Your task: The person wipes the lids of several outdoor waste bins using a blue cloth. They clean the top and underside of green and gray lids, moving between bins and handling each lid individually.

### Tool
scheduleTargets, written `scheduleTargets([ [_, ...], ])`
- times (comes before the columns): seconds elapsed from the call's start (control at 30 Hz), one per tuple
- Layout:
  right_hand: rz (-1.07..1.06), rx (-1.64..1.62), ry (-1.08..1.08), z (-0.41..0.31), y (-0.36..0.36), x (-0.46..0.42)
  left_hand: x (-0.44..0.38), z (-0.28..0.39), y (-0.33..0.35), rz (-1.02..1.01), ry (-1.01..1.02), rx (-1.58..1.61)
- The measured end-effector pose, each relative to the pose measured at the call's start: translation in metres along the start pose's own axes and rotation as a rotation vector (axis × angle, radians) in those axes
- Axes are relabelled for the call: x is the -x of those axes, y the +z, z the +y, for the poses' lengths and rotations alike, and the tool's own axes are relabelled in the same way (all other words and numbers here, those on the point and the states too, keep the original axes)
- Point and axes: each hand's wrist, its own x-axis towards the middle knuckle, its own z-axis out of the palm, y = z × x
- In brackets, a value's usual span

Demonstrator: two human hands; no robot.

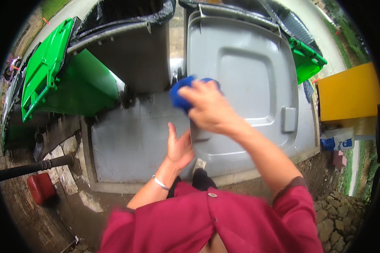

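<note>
My right hand (pixel 210 109) grips a bunched blue cloth (pixel 181 95) at the left edge of a grey plastic bin lid (pixel 243 85). The lid hangs down in front of me, its raised panel facing me. Below the cloth, my left hand (pixel 179 147) has its fingers spread and holds nothing; it is beside the lid's lower left edge, and whether it touches the lid I cannot tell. The hand and cloth are slightly blurred. A silver bangle is on my left wrist.
Left of the lid stand a dark wheeled bin (pixel 129 60) with a black liner and a green wheeled bin (pixel 85 85). A yellow box (pixel 348 91) is at right. A red container (pixel 41 188) and a black pole (pixel 34 166) are at lower left; rough stones (pixel 332 218) lie at lower right.
</note>
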Motion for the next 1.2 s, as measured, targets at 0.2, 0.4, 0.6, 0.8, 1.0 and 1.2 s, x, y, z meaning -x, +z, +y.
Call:
scheduleTargets([
  [0.2, -0.146, 0.067, -0.042, -0.021, 0.042, 0.029, 0.008, 0.005, 0.0, 0.026, -0.003, 0.224],
  [0.4, 0.195, 0.01, -0.16, -0.009, 0.043, 0.029, -0.001, 0.006, -0.001, -0.014, 0.037, 0.187],
  [0.6, 0.495, 0.041, -0.02, 0.052, 0.056, -0.068, 0.005, 0.009, 0.005, 0.042, -0.038, 0.026],
  [0.8, 0.749, 0.001, 0.304, 0.106, 0.059, -0.138, 0.007, 0.005, 0.01, 0.076, -0.032, -0.04],
  [1.0, 0.523, 0.036, 0.717, 0.124, 0.045, -0.171, 0.006, 0.004, 0.015, 0.093, -0.008, -0.11],
  [1.2, 0.214, 0.01, 0.649, 0.141, 0.013, -0.151, 0.004, 0.008, 0.019, 0.078, -0.014, -0.14],
])
